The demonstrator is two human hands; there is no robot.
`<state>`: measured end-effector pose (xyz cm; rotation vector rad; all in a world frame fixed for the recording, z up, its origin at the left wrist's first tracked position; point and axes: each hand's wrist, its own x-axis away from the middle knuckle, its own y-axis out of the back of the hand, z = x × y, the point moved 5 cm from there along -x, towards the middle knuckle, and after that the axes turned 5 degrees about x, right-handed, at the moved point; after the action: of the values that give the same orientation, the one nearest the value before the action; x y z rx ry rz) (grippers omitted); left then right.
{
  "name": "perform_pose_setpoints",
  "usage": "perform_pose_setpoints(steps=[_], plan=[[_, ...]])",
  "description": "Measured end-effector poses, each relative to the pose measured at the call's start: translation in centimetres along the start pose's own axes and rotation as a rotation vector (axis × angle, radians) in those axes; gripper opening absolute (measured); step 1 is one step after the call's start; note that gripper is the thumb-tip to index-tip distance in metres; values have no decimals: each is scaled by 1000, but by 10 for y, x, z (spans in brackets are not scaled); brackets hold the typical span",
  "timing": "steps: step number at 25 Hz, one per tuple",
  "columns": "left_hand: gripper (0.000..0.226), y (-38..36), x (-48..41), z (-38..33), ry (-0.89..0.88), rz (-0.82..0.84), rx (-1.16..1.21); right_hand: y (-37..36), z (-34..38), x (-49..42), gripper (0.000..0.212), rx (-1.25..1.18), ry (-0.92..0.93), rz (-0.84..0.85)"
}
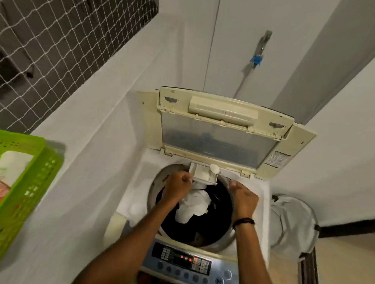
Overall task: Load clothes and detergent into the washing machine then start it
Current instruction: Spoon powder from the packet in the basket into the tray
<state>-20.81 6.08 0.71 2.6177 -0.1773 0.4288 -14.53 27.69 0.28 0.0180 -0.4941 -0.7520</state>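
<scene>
The top-loading washing machine (133, 206) stands with its lid (217, 141) raised. Dark clothes (219, 212) and a white garment (194, 205) lie in the drum. At the drum's far edge the white detergent drawer (203, 175) is pulled out, and a small white rounded object (215, 168) sits at its back right corner. My left hand (178, 185) is curled in a fist with its fingers on the drawer's front left corner. My right hand (243, 196) is at the drum rim just right of the drawer, its fingers curled under and hidden.
The control panel (187, 261) with lit red indicators is nearest to me. A green plastic basket (23, 192) holding cloth sits on the white ledge to the left. A grey laundry bag (294, 224) stands at the right. A tap (263, 45) is on the wall behind.
</scene>
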Motion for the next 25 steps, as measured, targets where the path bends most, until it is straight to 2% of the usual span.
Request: perform_pose_setpoints(steps=[4,5,7,10,12,14,17,20,22,25], plan=[[18,-43,-47,43,140,88,-72,-34,-29,-42,14,247,126,10],[21,-53,-59,59,160,108,-103,-45,-36,-48,15,331,187,36],[43,-69,-72,76,204,175,-119,-65,-49,-56,20,495,301,82],[49,-60,-46,34,225,197,-181,-79,-70,-59,29,647,484,105],[51,-61,-44,29,233,193,-220,-80,-74,-59,25,713,600,88],[55,-63,-45,32,238,185,-226,-76,-69,-59,21,696,633,51],[60,-65,-48,35,248,171,-225,-67,-51,-52,17,604,589,-4],[60,-63,-49,37,253,151,-137,-60,-42,-45,18,516,455,21],[53,-60,-51,43,228,119,-97,-56,-41,-43,20,489,348,49],[38,-52,-52,52,179,58,-28,-52,-35,-35,19,421,287,78]])
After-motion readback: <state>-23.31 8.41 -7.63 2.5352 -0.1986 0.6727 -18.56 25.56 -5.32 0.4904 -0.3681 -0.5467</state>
